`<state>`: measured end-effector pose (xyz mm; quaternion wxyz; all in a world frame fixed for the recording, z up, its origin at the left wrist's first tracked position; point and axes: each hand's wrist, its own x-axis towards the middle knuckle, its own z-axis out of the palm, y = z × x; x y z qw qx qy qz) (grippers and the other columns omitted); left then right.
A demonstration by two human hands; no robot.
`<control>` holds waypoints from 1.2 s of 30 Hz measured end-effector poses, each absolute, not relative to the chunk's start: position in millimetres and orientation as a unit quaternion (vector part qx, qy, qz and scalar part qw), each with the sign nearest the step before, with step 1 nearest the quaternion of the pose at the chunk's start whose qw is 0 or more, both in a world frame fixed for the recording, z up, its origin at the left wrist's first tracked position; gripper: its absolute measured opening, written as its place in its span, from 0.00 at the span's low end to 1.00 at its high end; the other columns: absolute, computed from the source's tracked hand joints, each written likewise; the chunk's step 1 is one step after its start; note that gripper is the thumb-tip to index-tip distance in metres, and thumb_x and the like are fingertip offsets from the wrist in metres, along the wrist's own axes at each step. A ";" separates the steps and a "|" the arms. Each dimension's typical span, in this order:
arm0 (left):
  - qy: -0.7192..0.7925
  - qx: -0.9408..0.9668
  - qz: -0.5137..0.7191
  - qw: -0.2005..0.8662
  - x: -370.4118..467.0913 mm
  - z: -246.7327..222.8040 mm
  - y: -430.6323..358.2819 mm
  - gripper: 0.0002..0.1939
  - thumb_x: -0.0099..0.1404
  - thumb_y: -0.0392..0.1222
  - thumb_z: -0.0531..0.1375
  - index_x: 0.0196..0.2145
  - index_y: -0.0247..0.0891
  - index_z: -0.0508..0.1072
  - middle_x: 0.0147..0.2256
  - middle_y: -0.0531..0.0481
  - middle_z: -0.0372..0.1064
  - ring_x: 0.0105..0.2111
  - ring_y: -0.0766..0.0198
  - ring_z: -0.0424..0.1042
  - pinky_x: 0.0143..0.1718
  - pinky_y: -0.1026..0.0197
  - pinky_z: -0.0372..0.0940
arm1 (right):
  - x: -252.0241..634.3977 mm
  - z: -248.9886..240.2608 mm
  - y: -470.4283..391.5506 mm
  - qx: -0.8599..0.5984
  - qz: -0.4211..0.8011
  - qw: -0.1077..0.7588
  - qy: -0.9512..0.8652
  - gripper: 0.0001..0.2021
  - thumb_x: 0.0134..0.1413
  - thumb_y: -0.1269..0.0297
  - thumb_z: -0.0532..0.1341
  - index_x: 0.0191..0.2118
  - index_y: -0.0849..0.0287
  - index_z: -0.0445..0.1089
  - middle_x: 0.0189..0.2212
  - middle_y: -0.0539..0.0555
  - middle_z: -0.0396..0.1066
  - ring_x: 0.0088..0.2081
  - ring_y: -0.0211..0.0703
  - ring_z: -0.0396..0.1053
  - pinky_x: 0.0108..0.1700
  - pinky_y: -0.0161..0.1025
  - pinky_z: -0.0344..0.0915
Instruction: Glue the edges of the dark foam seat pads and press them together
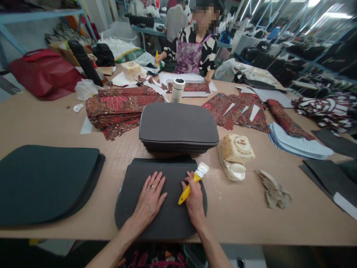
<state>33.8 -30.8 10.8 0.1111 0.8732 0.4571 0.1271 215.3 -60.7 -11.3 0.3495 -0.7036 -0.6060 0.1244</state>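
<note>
My left hand (150, 195) lies flat with fingers stretched out on a dark grey rounded panel (167, 219) at the table's front edge. In my right hand (193, 195) is a paintbrush (185, 194) with a yellow handle and pale bristles, tilted up to the right over the panel's right side. Just behind the panel stands a stack of similar grey panels (178, 123). A cream-coloured, glue-crusted container (237, 149) sits to the right of the stack, with a small white cup-like part at its front.
Larger dark green panels (47, 182) lie at left. Patterned red fabric pieces (119, 108) are piled behind. A white bottle (177, 90) stands beyond the stack. A crumpled rag (275, 190) lies at right. Across the table, a person in a purple apron (189, 56) holds a yellow brush.
</note>
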 end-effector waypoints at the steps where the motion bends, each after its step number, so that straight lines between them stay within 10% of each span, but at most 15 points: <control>1: 0.467 0.870 0.127 0.100 30.9 9.0 -30.0 0.23 0.66 0.42 0.51 0.58 0.32 0.59 0.60 0.38 0.55 0.62 0.52 0.50 0.58 0.44 0.56 | 215.7 -17.3 -60.8 -0.704 0.108 0.342 -0.613 0.11 0.61 0.62 0.51 0.42 0.60 0.67 0.53 0.62 0.64 0.57 0.51 0.60 0.52 0.49 0.65; 13: 0.629 0.746 0.198 0.093 -27.8 52.8 -39.2 0.18 0.64 0.40 0.54 0.53 0.43 0.64 0.54 0.49 0.64 0.54 0.64 0.63 0.54 0.60 0.62 | 233.9 -69.2 -63.4 -0.633 -0.029 0.366 -0.681 0.18 0.59 0.52 0.52 0.37 0.63 0.68 0.47 0.67 0.69 0.50 0.61 0.66 0.43 0.51 0.68; 17: 0.743 0.639 0.198 0.012 -136.1 79.9 -33.6 0.18 0.65 0.42 0.50 0.52 0.36 0.64 0.50 0.39 0.65 0.51 0.52 0.64 0.51 0.47 0.61 | 241.2 -80.7 -63.5 -0.614 -0.044 0.358 -0.702 0.18 0.58 0.50 0.53 0.37 0.62 0.69 0.44 0.65 0.71 0.48 0.60 0.68 0.42 0.49 0.69; 27: 0.681 0.725 0.087 0.061 -239.9 57.8 -18.9 0.15 0.62 0.47 0.44 0.31 0.37 0.65 0.32 0.39 0.65 0.36 0.51 0.67 0.41 0.51 0.63 | 215.6 -24.0 -67.0 -0.678 0.132 0.377 -0.616 0.20 0.58 0.49 0.51 0.43 0.60 0.68 0.45 0.64 0.69 0.50 0.56 0.65 0.48 0.54 0.64; 36: 0.672 0.713 0.080 0.185 -280.1 45.9 11.8 0.16 0.52 0.50 0.51 0.33 0.37 0.68 0.36 0.42 0.69 0.39 0.52 0.68 0.42 0.56 0.62 | 218.7 1.3 -73.7 -0.725 0.114 0.342 -0.587 0.16 0.58 0.53 0.53 0.45 0.58 0.65 0.42 0.58 0.70 0.43 0.45 0.69 0.46 0.42 0.66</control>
